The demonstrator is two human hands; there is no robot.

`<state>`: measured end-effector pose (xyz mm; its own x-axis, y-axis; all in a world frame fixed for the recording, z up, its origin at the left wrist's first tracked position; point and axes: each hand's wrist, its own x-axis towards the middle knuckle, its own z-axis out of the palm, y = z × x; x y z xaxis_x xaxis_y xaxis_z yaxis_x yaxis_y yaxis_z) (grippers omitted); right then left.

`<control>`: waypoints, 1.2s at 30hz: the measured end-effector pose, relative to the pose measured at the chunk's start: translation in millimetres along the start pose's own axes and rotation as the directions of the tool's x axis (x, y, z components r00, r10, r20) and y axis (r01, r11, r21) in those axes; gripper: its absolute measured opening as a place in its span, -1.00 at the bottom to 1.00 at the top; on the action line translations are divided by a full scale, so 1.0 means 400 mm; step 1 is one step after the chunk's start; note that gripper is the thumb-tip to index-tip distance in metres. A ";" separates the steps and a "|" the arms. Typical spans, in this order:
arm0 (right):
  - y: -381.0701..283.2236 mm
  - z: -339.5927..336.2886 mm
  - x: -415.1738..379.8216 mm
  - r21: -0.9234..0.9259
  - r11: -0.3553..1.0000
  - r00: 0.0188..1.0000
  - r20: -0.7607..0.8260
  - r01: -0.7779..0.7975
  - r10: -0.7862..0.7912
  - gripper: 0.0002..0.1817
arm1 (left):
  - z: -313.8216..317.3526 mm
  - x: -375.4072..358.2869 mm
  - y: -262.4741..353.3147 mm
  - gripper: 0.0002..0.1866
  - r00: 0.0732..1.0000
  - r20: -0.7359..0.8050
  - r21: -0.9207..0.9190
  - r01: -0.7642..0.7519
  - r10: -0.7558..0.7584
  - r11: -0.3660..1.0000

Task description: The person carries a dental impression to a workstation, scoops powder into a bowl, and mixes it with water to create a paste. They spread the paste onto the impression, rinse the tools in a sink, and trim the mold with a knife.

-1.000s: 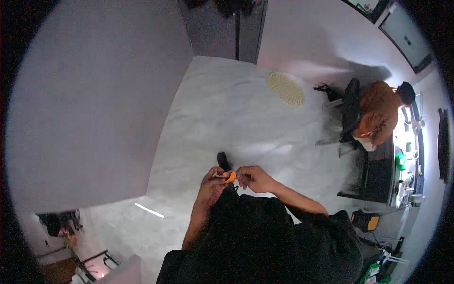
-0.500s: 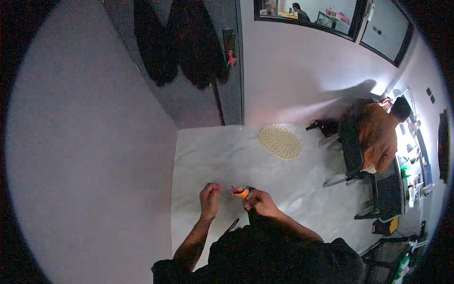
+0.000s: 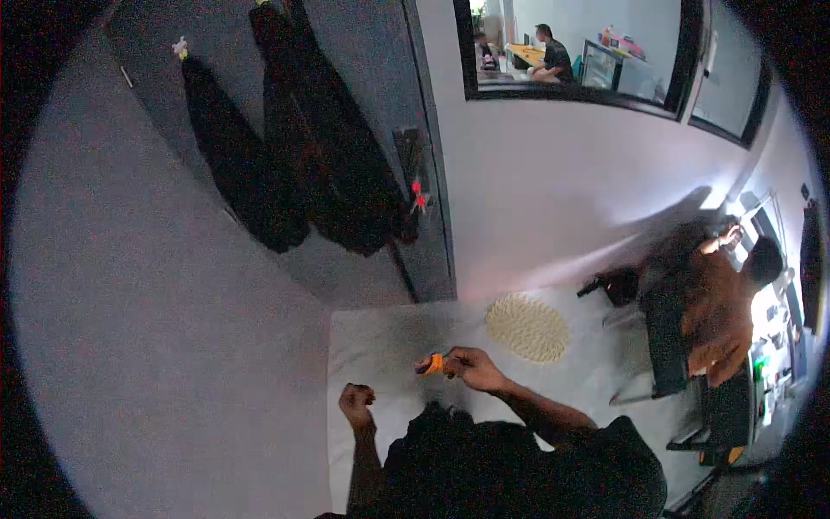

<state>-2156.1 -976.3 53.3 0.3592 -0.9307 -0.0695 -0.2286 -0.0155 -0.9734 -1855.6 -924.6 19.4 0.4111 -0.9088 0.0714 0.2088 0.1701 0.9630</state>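
In my right hand point(image 3: 474, 368) is a small orange object point(image 3: 432, 363) with dark parts, pinched between thumb and fingers; its kind is too small and blurred to tell. It points left, toward my other hand. Lower and to the left, my left hand point(image 3: 356, 405) is raised with its fingers curled in. Whatever those fingers hold, if anything, does not show. A gap separates the two hands, both in front of my dark-clothed body above the pale floor point(image 3: 398, 337).
A round woven mat point(image 3: 527, 327) lies on the floor ahead. Dark garments point(image 3: 337, 173) hang on a grey door point(image 3: 432, 208) with red-tagged keys point(image 3: 418, 195). On the right a person in brown point(image 3: 722, 320) sits at a lit desk. Another person point(image 3: 553, 60) shows through the window.
My view has tilted up, showing more of the door and window. The orange object has turned in my right hand. My left hand has dropped lower relative to my right, its fingers curled.
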 end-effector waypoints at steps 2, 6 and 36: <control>-0.055 -0.076 0.060 0.054 0.993 0.994 0.018 -0.106 0.105 -0.77 | 0.057 0.123 -0.012 -0.75 0.986 0.028 -0.040 0.163 -0.162 0.986; 0.066 -0.149 0.151 0.439 0.895 0.978 -0.142 -0.077 0.153 -0.72 | 0.239 0.394 -0.003 -0.76 0.958 0.254 0.190 0.089 -0.136 0.978; 0.087 -0.950 0.595 -0.137 0.967 0.977 0.047 0.215 -0.210 -0.80 | 1.070 0.873 0.019 -0.47 0.804 -0.224 0.572 -0.350 0.552 0.742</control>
<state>-2422.3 -1337.1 85.7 0.4411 -0.8885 0.1266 -0.2676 -0.2648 -0.9264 -2090.2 -1403.8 162.7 0.6442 -0.5511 0.5304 -0.4963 0.2264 0.8381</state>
